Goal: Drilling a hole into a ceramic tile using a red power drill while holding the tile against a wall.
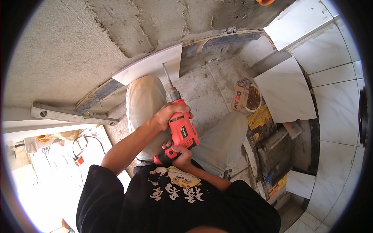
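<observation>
Red-and-black plastic drill (184, 130), before the white rectangular tile (147, 65), points a grey metal bit (168, 74) at it; we close our left hand (170, 112) round the drill's tile-side front, our right hand (182, 156) round its rear handle, probably for steadiness.

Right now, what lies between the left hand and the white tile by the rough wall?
The head view shows the chuck and bit of the red drill between the left hand and the tile.

We see drill (182, 130) partly hidden under right hand (182, 155); up right of drill, orange object (265, 2) cut off by edge.
</observation>
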Action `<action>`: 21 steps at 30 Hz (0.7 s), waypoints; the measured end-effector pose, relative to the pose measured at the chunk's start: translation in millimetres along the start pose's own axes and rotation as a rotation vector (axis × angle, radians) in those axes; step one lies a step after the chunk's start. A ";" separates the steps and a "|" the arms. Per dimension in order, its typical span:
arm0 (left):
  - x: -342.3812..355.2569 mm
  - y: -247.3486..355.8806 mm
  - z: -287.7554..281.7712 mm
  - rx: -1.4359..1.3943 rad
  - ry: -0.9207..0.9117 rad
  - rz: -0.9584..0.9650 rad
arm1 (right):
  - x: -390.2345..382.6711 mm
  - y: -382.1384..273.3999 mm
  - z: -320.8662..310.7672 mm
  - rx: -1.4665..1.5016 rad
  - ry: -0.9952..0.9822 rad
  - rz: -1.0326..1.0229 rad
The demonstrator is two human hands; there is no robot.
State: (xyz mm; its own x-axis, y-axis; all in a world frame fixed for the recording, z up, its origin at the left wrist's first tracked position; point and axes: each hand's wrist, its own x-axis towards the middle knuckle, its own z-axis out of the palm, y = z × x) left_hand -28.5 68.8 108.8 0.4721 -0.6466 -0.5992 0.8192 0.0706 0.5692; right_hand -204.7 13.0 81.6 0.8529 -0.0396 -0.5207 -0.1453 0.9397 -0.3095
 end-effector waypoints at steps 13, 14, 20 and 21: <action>2.5 -1.3 -1.8 -0.017 -0.003 -0.002 | 0.5 -5.1 3.4 -0.145 -0.013 0.026; 1.8 -0.5 -1.3 -0.015 -0.007 0.000 | 0.1 -5.5 4.8 -0.147 -0.015 0.021; -5.3 5.8 4.0 -0.065 -0.138 0.030 | -8.4 -16.2 25.6 -0.188 -0.030 -0.117; -4.3 3.4 1.9 -0.109 -0.174 0.054 | -12.0 -15.2 30.9 -0.225 0.003 -0.150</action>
State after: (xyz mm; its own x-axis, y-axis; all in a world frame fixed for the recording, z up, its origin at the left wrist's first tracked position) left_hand -28.4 70.4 114.3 0.4611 -0.7601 -0.4578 0.8289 0.1848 0.5279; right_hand -197.2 9.7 117.1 0.8717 -0.1739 -0.4580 -0.1257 0.8241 -0.5523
